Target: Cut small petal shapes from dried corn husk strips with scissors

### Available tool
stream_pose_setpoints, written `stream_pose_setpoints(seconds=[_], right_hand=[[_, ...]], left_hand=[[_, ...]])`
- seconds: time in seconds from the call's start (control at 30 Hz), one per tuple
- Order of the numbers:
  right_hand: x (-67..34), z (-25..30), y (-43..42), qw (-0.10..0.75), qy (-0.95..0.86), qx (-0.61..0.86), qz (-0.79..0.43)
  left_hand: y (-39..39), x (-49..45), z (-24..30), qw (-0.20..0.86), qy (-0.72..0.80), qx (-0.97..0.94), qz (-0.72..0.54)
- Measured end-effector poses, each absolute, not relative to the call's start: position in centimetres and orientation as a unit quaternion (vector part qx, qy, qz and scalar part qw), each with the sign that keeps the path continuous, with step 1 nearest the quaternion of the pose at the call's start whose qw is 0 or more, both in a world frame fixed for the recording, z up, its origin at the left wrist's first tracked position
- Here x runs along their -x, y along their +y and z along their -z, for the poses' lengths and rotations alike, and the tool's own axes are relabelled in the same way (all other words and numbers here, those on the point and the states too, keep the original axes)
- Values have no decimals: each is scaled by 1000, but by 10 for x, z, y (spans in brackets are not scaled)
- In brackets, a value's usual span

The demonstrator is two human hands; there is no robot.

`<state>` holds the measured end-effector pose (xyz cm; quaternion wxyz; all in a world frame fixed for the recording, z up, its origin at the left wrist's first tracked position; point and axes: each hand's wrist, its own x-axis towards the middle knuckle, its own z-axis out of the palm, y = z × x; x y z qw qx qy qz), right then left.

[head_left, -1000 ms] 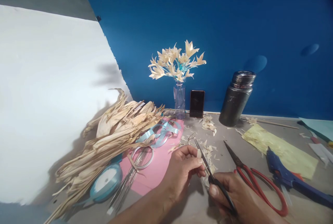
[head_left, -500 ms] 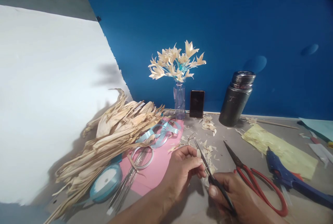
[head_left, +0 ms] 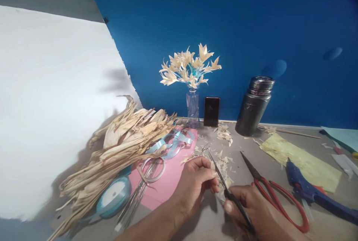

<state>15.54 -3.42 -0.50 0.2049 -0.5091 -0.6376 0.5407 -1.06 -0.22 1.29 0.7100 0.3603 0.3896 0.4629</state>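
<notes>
My right hand (head_left: 253, 213) grips small black scissors (head_left: 223, 183), blades pointing up and away at the lower centre. My left hand (head_left: 195, 183) pinches a small pale husk piece (head_left: 214, 166) right against the blades. Husk scraps (head_left: 223, 164) lie scattered on the grey table just beyond both hands.
Red-handled scissors (head_left: 275, 196) and a blue glue gun (head_left: 313, 192) lie to the right. A pile of dried corn husks (head_left: 117, 147), blue ribbon (head_left: 172, 144), a ribbon spool (head_left: 113, 196) and wires on pink paper (head_left: 167, 181) lie left. A vase of husk flowers (head_left: 191, 80), a phone (head_left: 212, 111) and a dark flask (head_left: 254, 105) stand against the blue board.
Both hands have shifted very slightly; the scissors and the husk piece stay together. Nothing else has moved.
</notes>
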Motion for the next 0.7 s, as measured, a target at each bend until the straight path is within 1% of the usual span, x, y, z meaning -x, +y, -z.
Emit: stream_pose_setpoints(seconds=[0.47,0.7], right_hand=[[-155,5,-34,207,-631,501,-555],[-155,6,-32,205,-647,497,-540]], left_hand=[[-2,10,-13,705,386,-360,-473],[-2,10,-13,704,393,-357,-472]])
